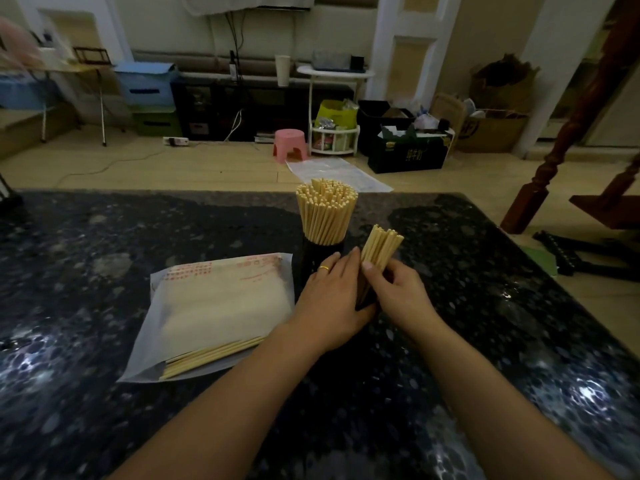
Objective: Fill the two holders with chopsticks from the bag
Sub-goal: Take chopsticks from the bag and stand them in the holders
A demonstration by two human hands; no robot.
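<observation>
A black holder (pixel 313 252) packed full of pale wooden chopsticks (pixel 325 211) stands upright at the table's middle. In front of it my right hand (pixel 398 292) grips a small bundle of chopsticks (pixel 381 249), tips pointing up and away, their lower ends in a second dark holder (pixel 365 301) that is mostly hidden between my hands. My left hand (pixel 332 299) wraps around that second holder from the left. The translucent white bag (pixel 221 306) with red print lies flat to the left, several chopsticks (pixel 211 356) poking from its near open end.
The dark speckled stone table (pixel 104 258) spreads to both sides and toward me. Beyond its far edge are the floor, a pink stool (pixel 290 142), boxes and a white side table. A wooden stair post (pixel 547 174) stands at the right.
</observation>
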